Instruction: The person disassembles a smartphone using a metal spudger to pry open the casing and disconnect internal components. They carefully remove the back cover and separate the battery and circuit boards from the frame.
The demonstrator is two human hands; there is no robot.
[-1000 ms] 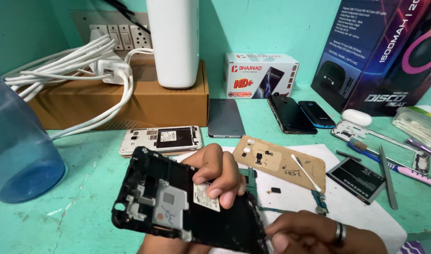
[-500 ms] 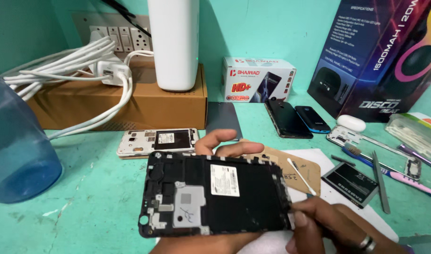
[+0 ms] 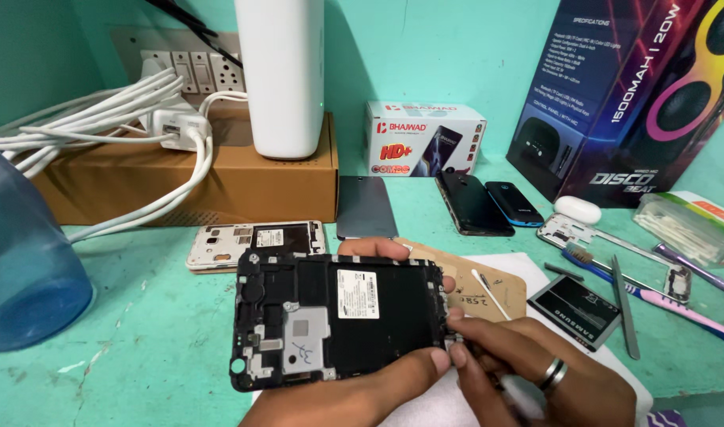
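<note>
Low in the middle of the frame, the left hand [image 3: 354, 395] grips the black phone frame [image 3: 338, 320] from beneath, fingers curling over its top edge. A second ago it stood tilted; now it lies level, inner side up. The right hand [image 3: 536, 375], ring on one finger, pinches at the frame's right edge, perhaps around a cotton swab [image 3: 488, 291]. A battery [image 3: 575, 302] lies to the right.

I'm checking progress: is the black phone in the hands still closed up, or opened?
Opened: the black phone frame shows bare internals, a metal shield and a white label, with no back cover on it.
</note>
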